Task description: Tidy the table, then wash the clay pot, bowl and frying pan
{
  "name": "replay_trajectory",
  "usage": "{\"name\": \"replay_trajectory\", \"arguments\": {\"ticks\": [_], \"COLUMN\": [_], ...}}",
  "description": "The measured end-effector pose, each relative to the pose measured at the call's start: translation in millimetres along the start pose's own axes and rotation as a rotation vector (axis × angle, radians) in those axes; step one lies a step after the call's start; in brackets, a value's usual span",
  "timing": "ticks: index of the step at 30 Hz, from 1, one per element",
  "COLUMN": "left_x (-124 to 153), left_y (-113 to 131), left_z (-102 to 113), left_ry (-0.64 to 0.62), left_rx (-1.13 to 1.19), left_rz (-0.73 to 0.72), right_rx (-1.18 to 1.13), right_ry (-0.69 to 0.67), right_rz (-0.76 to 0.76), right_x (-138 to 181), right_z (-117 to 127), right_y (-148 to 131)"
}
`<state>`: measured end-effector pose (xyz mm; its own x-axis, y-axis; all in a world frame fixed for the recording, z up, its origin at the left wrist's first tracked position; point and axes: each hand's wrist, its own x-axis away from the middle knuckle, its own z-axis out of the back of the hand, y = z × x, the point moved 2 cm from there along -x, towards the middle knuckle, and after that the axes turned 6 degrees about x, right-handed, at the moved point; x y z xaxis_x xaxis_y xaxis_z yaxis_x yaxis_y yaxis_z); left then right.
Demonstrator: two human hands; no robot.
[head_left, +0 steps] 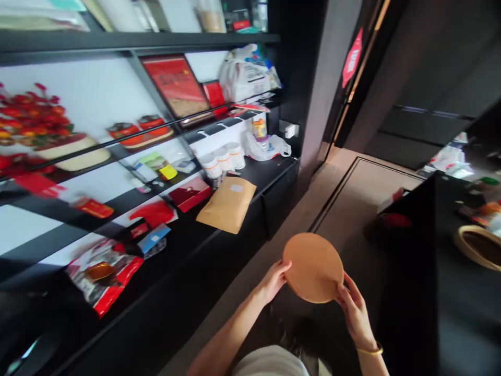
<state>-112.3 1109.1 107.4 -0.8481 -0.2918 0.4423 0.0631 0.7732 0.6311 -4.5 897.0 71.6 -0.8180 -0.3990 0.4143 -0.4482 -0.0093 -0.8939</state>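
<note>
Both my hands hold a round, flat wooden disc (313, 267) in front of me, above the floor of a narrow aisle. My left hand (274, 281) grips its left edge with the fingers curled round the rim. My right hand (354, 308) grips the lower right edge, and a thin gold bangle shows on that wrist. The disc is plain light brown and faces the camera.
A black shelf unit (219, 230) runs along the left with a brown envelope (228, 204), red boxes, white cups (224, 159) and snack packets. A black counter (438, 271) on the right carries a woven basket (479, 245). Brown floor (352, 198) runs ahead between them.
</note>
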Motion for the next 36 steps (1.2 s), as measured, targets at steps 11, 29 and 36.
{"name": "replay_trajectory", "arguments": {"ticks": [11,29,36], "left_x": [134,323,327], "left_y": [227,323,358], "left_z": [185,375,435], "left_ry": [0.370,1.276,1.369], "left_rx": [0.012,0.337,0.144], "left_rz": [-0.520,-1.195,-0.768], "right_rx": [0.148,0.370,0.500], "right_ry": [-0.648,-1.478,-1.258], "right_rz": [0.112,-0.032,-0.153], "right_x": [-26,109,75], "right_z": [-370,-606,-552], "right_y": [-46,39,105]}}
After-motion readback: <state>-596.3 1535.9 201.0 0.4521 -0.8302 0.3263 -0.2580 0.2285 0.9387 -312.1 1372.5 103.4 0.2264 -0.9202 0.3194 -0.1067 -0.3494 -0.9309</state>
